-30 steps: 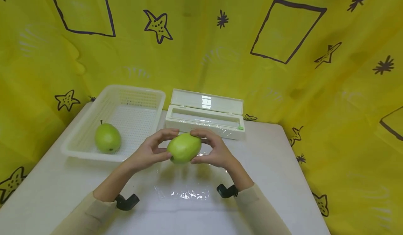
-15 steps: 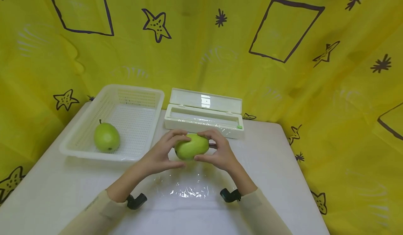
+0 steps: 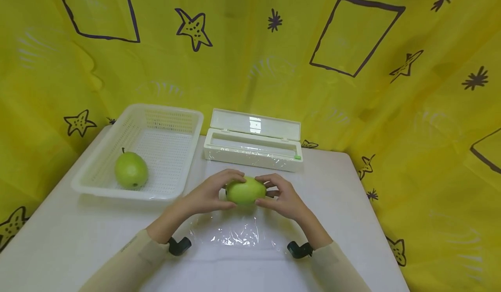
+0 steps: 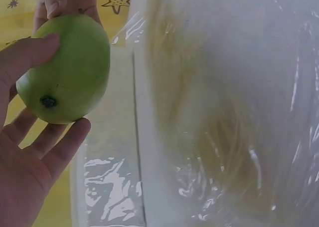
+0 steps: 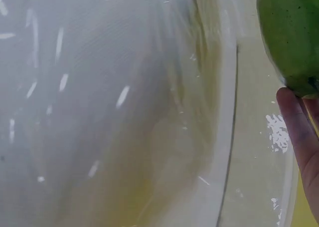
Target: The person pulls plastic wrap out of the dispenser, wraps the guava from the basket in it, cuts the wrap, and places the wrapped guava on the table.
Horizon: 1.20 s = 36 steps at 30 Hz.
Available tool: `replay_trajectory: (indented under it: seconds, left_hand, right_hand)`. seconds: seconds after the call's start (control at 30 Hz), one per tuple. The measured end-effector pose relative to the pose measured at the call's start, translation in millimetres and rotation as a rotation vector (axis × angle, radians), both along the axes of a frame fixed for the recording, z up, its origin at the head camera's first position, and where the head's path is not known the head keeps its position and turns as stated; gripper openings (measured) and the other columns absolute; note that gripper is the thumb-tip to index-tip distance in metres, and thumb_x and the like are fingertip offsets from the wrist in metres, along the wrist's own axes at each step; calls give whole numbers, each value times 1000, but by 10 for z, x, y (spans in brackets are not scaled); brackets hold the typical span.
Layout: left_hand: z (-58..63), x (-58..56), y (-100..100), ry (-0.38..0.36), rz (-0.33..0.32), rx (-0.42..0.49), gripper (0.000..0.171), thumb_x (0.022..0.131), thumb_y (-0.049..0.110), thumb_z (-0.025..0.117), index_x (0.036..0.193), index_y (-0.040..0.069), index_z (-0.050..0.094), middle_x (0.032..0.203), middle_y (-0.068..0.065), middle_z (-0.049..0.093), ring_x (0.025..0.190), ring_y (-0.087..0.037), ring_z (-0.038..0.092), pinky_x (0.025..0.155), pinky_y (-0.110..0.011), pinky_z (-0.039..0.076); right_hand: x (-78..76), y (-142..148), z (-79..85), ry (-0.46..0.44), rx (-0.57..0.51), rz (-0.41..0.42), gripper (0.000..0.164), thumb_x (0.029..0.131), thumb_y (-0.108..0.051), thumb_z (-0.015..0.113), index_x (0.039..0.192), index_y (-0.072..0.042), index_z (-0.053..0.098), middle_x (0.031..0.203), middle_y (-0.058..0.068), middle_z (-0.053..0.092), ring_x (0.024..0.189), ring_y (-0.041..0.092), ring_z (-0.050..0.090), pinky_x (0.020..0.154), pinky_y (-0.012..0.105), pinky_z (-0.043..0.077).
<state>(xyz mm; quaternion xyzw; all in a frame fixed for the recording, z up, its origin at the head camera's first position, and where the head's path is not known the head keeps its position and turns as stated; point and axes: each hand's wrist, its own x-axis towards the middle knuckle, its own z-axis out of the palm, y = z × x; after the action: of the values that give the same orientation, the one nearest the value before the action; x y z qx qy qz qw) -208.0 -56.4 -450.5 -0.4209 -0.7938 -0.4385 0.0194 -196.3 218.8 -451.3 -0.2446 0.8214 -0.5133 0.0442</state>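
Observation:
Between my two hands lies a green pear point(image 3: 245, 192) on its side, close over a sheet of clear cling film point(image 3: 238, 233). My left hand point(image 3: 215, 192) holds its left end, the one with the dark blossom spot. In the left wrist view, that thumb presses the near side of the pear point(image 4: 75, 72) and the fingers curve beneath it. My right hand point(image 3: 285, 198) pinches the opposite end between thumb and fingers. Only fingertips of the right hand point(image 5: 301, 132) show in the right wrist view, touching the pear point(image 5: 294, 37).
Behind the hands stands a white cling film dispenser point(image 3: 252, 155), lid point(image 3: 254, 124) raised, with film drawn out over its front. To the left, a white plastic basket point(image 3: 125, 193) contains a second pear point(image 3: 131, 170). A yellow patterned curtain point(image 3: 250, 44) hangs behind the white table point(image 3: 344, 222).
Both hands and the pear have moved right and toward the body, lower over the film. The left hand has shifted its grip; its thumb stood off the pear half a second ago.

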Motion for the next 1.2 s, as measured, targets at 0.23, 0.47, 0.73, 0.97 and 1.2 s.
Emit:
replay_trajectory:
  seconds: [0.23,0.47,0.73,0.97,1.2]
  left_hand:
    - [-98,-18,45,-84,-19,-41,65,72,7,87,129,13,58,140,-7,57,130,-27,53,104,-42,49]
    - [-164,-16,16,-101,-26,-48,64,72,8,87,129,12,58,140,-7,57,133,-27,51,111,-45,41]
    - [-218,-21,4,-139,-25,-63,64,72,9,88,130,11,58,140,-8,58,132,-28,52,106,-43,48]
    - [-246,-9,-5,-156,-12,-74,65,73,9,88,131,13,58,141,-6,57,133,-27,51,108,-44,45]
    - [-240,5,29,-145,-23,-71,62,75,12,87,131,15,59,140,-3,57,133,-25,50,111,-45,42]
  right_hand:
    - [24,55,-84,-39,101,10,56,79,-25,86,129,-17,61,125,1,62,105,25,64,86,29,58]
    - [27,26,-134,-75,129,5,57,79,-26,86,129,-17,60,125,2,63,104,24,65,86,29,58]
    - [26,34,-187,-98,155,12,56,79,-27,86,129,-16,60,123,1,64,101,21,66,86,33,58]
    - [28,43,-192,-106,150,43,56,82,-28,83,131,-17,59,126,1,63,103,21,66,88,35,58]
    - [18,98,-199,-106,147,73,52,86,-26,80,132,-18,58,127,0,63,106,23,66,89,34,57]
